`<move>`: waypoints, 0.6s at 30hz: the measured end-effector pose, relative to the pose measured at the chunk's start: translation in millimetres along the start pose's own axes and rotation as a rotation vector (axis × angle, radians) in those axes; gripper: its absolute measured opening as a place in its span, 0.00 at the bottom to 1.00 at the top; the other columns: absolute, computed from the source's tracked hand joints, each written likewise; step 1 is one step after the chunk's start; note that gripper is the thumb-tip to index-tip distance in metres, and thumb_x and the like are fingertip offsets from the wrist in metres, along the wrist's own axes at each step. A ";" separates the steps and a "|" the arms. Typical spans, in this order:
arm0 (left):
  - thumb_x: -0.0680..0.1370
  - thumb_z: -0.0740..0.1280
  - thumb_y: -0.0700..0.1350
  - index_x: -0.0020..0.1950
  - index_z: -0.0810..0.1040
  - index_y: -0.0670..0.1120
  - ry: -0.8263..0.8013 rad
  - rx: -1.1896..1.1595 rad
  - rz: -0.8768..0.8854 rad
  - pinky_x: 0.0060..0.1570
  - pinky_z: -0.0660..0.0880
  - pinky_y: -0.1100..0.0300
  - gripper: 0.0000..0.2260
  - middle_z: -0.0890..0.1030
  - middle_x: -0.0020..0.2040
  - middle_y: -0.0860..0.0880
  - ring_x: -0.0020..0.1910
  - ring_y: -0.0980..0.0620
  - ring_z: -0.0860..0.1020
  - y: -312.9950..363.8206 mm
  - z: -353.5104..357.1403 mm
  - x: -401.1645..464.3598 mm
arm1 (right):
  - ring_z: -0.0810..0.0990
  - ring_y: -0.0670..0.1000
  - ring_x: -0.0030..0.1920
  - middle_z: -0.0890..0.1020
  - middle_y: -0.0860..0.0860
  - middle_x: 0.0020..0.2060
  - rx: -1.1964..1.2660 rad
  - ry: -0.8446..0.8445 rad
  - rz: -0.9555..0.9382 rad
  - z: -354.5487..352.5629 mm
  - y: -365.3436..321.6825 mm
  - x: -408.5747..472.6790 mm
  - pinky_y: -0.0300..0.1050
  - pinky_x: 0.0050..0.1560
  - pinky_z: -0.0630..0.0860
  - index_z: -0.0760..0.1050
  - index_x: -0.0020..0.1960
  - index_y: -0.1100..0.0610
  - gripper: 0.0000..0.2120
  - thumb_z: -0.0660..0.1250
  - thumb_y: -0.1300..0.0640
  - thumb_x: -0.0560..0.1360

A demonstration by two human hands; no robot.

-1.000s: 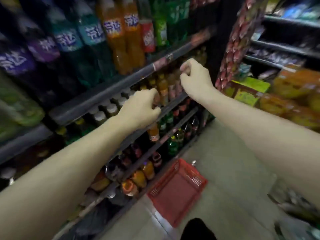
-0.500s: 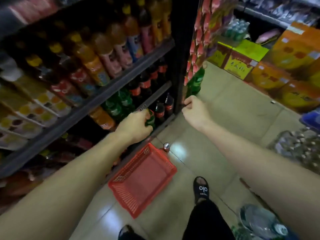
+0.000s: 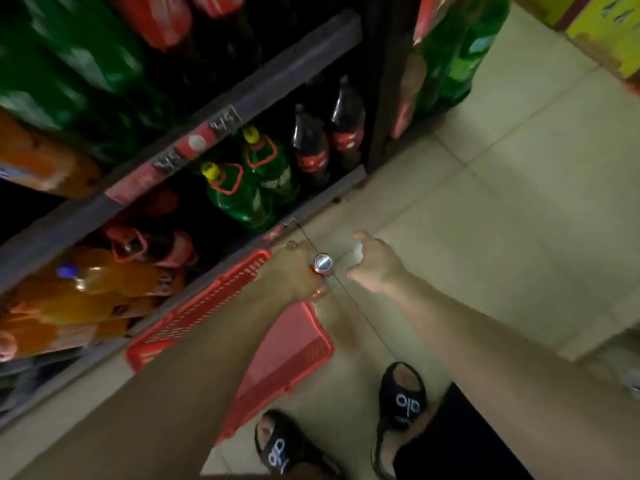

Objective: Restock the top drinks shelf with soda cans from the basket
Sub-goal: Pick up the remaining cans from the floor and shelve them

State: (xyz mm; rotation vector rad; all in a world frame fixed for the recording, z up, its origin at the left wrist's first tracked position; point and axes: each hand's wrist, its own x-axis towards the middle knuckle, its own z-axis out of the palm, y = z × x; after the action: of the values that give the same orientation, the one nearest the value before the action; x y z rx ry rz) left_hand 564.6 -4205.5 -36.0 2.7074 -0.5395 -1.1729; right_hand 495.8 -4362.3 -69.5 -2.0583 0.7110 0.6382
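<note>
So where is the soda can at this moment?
In the head view the soda can stands upright on the floor near the middle, just beyond the far corner of the red basket, between the left hand and the right hand.

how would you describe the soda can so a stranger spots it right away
Find the red basket on the floor tiles beside the bottom shelf. At its far corner, by the left hand, stands the soda can, upright. Its round silver top is the only shiny metal among plastic bottles.

Red soda can upright on floor beside red basket.
</note>
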 end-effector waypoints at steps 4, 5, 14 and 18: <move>0.74 0.74 0.55 0.72 0.68 0.42 -0.020 0.114 -0.087 0.61 0.74 0.50 0.32 0.71 0.69 0.41 0.68 0.41 0.73 -32.7 92.0 110.6 | 0.74 0.59 0.66 0.71 0.56 0.68 -0.158 -0.079 -0.091 74.3 65.9 115.0 0.50 0.61 0.77 0.59 0.79 0.47 0.41 0.72 0.58 0.70; 0.74 0.74 0.57 0.74 0.65 0.41 -0.019 0.133 -0.115 0.62 0.74 0.49 0.36 0.68 0.72 0.41 0.70 0.40 0.72 -42.9 115.6 134.6 | 0.76 0.60 0.64 0.72 0.54 0.65 -0.186 -0.088 -0.128 94.7 78.4 141.0 0.50 0.59 0.78 0.61 0.77 0.43 0.40 0.74 0.55 0.68; 0.75 0.76 0.53 0.80 0.59 0.39 -0.117 0.204 -0.269 0.62 0.78 0.55 0.41 0.71 0.68 0.40 0.68 0.43 0.73 -81.5 224.5 261.5 | 0.79 0.58 0.56 0.76 0.51 0.60 -0.328 -0.108 -0.501 196.3 131.7 267.3 0.53 0.56 0.78 0.69 0.66 0.47 0.31 0.74 0.57 0.66; 0.73 0.75 0.59 0.78 0.66 0.52 -0.229 0.341 -0.317 0.69 0.72 0.43 0.36 0.68 0.74 0.42 0.72 0.40 0.68 -86.3 230.6 273.7 | 0.79 0.58 0.55 0.78 0.54 0.57 -0.163 -0.022 -0.405 184.6 135.4 282.6 0.46 0.52 0.76 0.72 0.62 0.53 0.25 0.77 0.58 0.68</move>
State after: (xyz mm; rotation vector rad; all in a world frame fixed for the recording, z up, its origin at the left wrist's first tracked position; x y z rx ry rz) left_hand 592.7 -4226.4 -402.4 3.0486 -0.3735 -1.6193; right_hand 570.7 -4343.7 -424.9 -2.2537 0.2198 0.4953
